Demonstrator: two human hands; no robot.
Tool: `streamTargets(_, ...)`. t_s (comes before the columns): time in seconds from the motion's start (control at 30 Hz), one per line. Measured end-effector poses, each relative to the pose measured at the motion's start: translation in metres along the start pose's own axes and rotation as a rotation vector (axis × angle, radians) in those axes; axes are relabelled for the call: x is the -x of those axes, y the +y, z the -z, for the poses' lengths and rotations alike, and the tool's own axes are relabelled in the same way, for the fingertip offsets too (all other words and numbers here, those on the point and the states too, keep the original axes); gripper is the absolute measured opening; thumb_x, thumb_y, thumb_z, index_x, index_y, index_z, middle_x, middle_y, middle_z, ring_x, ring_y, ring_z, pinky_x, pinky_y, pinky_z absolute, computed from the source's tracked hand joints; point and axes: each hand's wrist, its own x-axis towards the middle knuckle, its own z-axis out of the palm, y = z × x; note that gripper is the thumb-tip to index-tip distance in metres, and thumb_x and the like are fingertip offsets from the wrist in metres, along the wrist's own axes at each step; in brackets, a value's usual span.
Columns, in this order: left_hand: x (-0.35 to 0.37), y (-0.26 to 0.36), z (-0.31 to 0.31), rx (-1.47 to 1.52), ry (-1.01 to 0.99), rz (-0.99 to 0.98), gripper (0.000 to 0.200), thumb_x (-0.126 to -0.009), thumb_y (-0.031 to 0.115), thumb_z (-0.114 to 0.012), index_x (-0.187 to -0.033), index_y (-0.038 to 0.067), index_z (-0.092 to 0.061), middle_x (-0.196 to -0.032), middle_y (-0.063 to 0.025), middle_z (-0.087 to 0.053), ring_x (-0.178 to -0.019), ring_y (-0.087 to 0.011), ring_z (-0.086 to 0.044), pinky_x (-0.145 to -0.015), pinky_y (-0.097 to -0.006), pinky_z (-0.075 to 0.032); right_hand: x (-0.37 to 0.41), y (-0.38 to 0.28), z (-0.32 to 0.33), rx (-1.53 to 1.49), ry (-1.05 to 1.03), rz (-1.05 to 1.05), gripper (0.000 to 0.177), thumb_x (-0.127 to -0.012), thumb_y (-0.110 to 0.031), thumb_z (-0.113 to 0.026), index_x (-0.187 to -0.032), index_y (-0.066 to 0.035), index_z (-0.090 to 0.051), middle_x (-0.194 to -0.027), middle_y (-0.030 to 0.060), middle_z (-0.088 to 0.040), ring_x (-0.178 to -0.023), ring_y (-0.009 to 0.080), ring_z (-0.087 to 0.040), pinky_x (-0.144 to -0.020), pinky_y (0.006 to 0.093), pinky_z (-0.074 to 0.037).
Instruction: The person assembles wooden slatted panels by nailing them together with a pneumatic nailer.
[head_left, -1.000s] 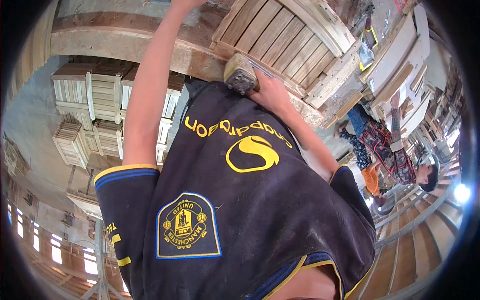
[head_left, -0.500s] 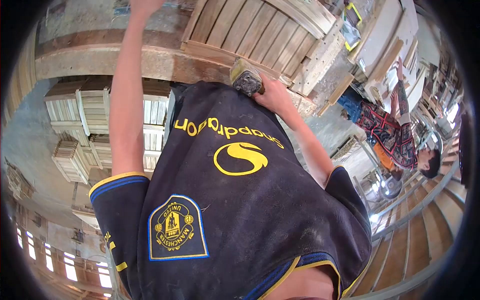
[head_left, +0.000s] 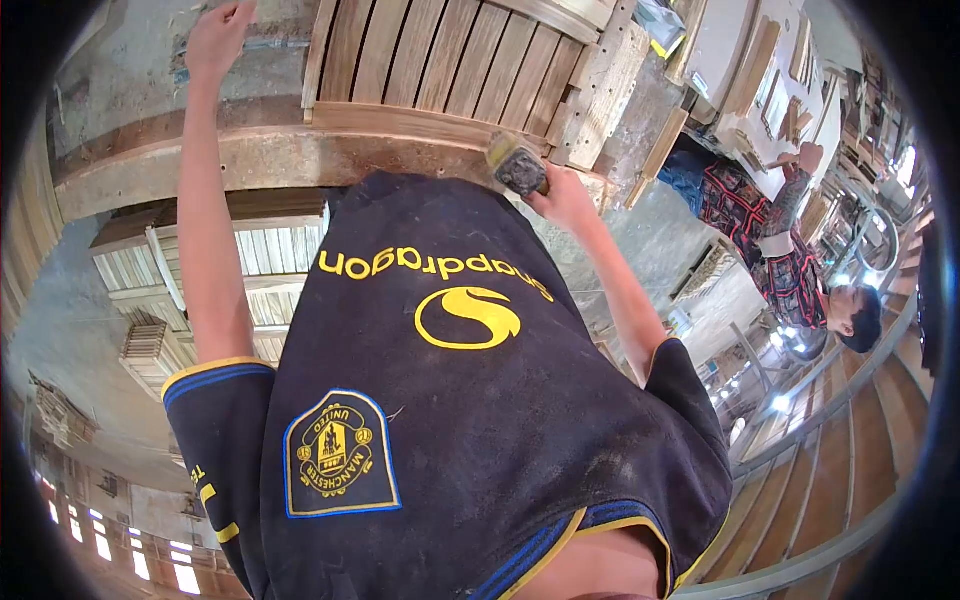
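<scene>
My left hand (head_left: 219, 42) is over the workbench (head_left: 120, 165) at the upper left, arm stretched forward. Its fingers are curled closed; whatever may be in them is too small to make out. In my right hand (head_left: 568, 200) is a blocky mallet-like tool (head_left: 517, 166), yellowish on its side with a dark, worn end. The tool is close to the bench's near edge, in front of my dark shirt. Just beyond it a slatted wooden panel (head_left: 440, 60) lies on the bench, its near rail facing me.
A pale board with holes (head_left: 606, 95) stands at the panel's right side. Stacked slatted wooden pieces (head_left: 270, 260) sit below the bench on the left. At right, a co-worker in a patterned shirt (head_left: 785, 250) reaches over another table (head_left: 800, 90) with wood strips.
My left hand has moved left and comes fully into view. My right hand still holds the tool, slightly farther right. The panel appears shifted left as the view moves. The co-worker's arm has changed position.
</scene>
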Motion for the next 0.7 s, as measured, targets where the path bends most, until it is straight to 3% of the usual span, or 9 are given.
streamTargets(0.07,0.002,0.005,0.001,-0.056,-0.04,0.0,0.043,-0.084,0.052,-0.049,-0.091,0.016,-0.072,-0.067,-0.0065,-0.064,-0.067,-0.0234,-0.063,-0.064,-0.0355,-0.047,0.01,0.017,-0.001,-0.041,0.025,-0.091,0.053,-0.07,-0.029,-0.067,-0.118,-0.009,-0.055,-0.079,0.0239,-0.063,-0.076,0.0415,-0.061,-0.07,0.0479,-0.049)
streamTargets(0.2,0.001,0.008,0.0,-0.06,-0.018,0.064,0.047,-0.084,0.057,-0.048,-0.09,0.017,-0.072,-0.059,-0.0041,-0.059,-0.061,-0.0187,-0.06,-0.061,-0.0333,-0.044,0.021,0.052,0.002,0.011,0.03,-0.167,0.051,-0.07,-0.03,-0.067,-0.115,-0.009,-0.057,-0.079,0.0232,-0.064,-0.076,0.0414,-0.061,-0.071,0.0468,-0.05)
streamTargets(0.3,0.003,0.003,-0.002,-0.038,-0.012,0.118,0.05,-0.085,0.06,-0.045,-0.089,0.019,-0.073,-0.059,-0.0034,-0.059,-0.06,-0.0184,-0.06,-0.063,-0.0334,-0.044,0.028,0.059,0.0,-0.021,0.105,-0.143,0.045,-0.069,-0.023,-0.067,-0.11,-0.005,-0.059,-0.081,0.0212,-0.064,-0.078,0.0389,-0.063,-0.069,0.0424,-0.049)
streamTargets(0.4,-0.001,0.003,-0.001,0.036,-0.03,0.168,0.057,-0.085,0.065,-0.04,-0.088,0.018,-0.073,-0.064,-0.005,-0.062,-0.066,-0.0214,-0.062,-0.068,-0.0349,-0.045,0.024,0.066,-0.002,-0.059,0.124,-0.144,0.045,-0.068,-0.023,-0.067,-0.108,-0.006,-0.06,-0.083,0.0215,-0.064,-0.079,0.0384,-0.063,-0.069,0.0414,-0.049)
streamTargets(0.5,-0.004,-0.007,-0.015,-0.054,-0.007,0.142,0.069,-0.082,0.073,-0.035,-0.085,0.015,-0.072,-0.077,-0.0107,-0.067,-0.083,-0.0296,-0.064,-0.076,-0.04,-0.046,0.018,0.052,0.006,-0.1,0.171,0.009,0.037,-0.069,-0.023,-0.068,-0.1,-0.004,-0.064,-0.075,0.0187,-0.065,-0.068,0.0325,-0.065,-0.063,0.0388,-0.05)
streamTargets(0.57,-0.008,-0.005,-0.007,-0.105,0.013,0.15,0.071,-0.082,0.074,-0.034,-0.083,0.013,-0.071,-0.082,-0.0128,-0.068,-0.088,-0.033,-0.064,-0.078,-0.0426,-0.046,0.0,0.022,0.017,-0.291,0.127,-0.176,0.03,-0.073,-0.024,-0.07,-0.091,-0.001,-0.062,-0.073,0.0128,-0.066,-0.069,0.0251,-0.066,-0.062,0.0355,-0.05)
streamTargets(0.6,0.003,0.017,-0.003,-0.103,-0.001,0.192,0.071,-0.082,0.074,-0.034,-0.082,0.013,-0.071,-0.084,-0.013,-0.068,-0.088,-0.0338,-0.063,-0.078,-0.0434,-0.046,-0.023,0.012,0.019,-0.279,0.12,-0.126,0.03,-0.073,-0.024,-0.07,-0.091,-0.001,-0.062,-0.073,0.0128,-0.066,-0.069,0.0251,-0.066,-0.062,0.0355,-0.05)
streamTargets(0.67,0.011,0.026,-0.001,-0.032,0.033,0.196,0.067,-0.084,0.069,-0.038,-0.079,0.011,-0.072,-0.08,-0.0143,-0.067,-0.082,-0.0324,-0.064,-0.075,-0.0393,-0.047,-0.057,-0.012,0.018,-0.658,0.135,-0.127,0.021,-0.081,-0.02,-0.065,-0.069,-0.004,-0.057,-0.053,0.0028,-0.053,-0.04,0.0123,-0.049,-0.04,0.028,-0.04)
streamTargets(0.7,0.015,0.03,0.001,-0.027,0.059,0.218,0.067,-0.084,0.069,-0.038,-0.079,0.011,-0.072,-0.08,-0.0143,-0.067,-0.082,-0.0324,-0.064,-0.075,-0.0393,-0.047,-0.072,-0.052,0.032,-0.766,0.161,-0.168,0.02,-0.084,-0.018,-0.063,-0.071,-0.005,-0.054,-0.052,0.0011,-0.049,-0.04,0.0117,-0.045,-0.038,0.0268,-0.037)
